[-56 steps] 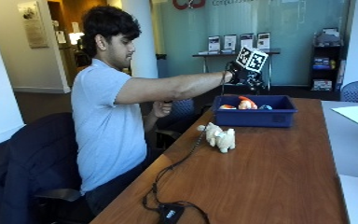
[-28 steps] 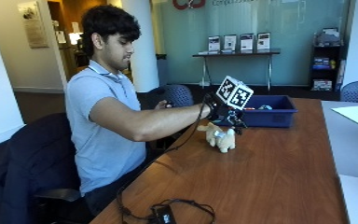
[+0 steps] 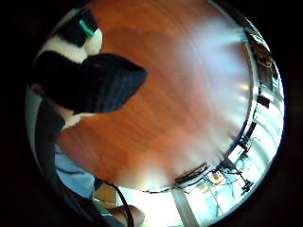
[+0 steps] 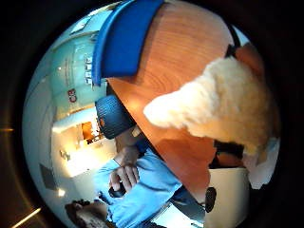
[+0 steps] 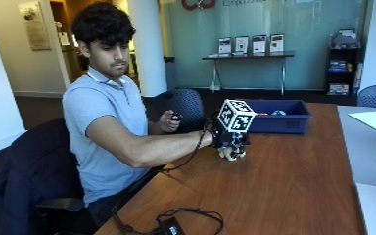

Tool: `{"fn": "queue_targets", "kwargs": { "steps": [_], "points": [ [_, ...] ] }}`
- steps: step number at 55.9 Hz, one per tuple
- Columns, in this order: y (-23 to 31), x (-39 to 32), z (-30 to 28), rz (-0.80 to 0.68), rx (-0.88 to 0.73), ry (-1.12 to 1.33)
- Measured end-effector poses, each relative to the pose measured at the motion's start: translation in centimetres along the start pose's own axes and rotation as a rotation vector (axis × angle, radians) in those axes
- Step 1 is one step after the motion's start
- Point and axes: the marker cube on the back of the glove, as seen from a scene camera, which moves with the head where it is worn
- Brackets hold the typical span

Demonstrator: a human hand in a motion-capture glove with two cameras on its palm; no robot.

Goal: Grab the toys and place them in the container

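Right hand [image 5: 230,142] curling round cream plush toy [image 5: 231,152], grip holding toy at worktop [image 5: 292,186] level, near person's side. Thumb-side palm view: toy [image 4: 223,104] filling much of picture, close to palm. Blue container [image 5: 276,117] standing farther along worktop, apart from hand, some toys lying inside. Bare hand holding small dark object near chest.

Not much to actually read here; the teal glass wall at the back [image 5: 266,19] has part of a big red logo up top that looks like curved letters, maybe "C" shapes, cut off by the edge; next to it there's a line of pale lettering too small to make out; the framed cards on the narrow side table [image 5: 250,45] and the wall poster [image 5: 34,25] aren't legible either.
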Motion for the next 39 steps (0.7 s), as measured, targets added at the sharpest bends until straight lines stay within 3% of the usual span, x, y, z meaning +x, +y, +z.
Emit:
{"fn": "queue_targets", "kwargs": {
  "steps": [10,25,39],
  "points": [
    [-0.4,0.0,0.0,-0.015,0.114,0.002],
    [-0.6,-0.1,-1.3,-0.010,0.114,-0.071],
    [-4.6,-4.1,-9.6,-0.021,0.235,-0.163]
  ]
}}
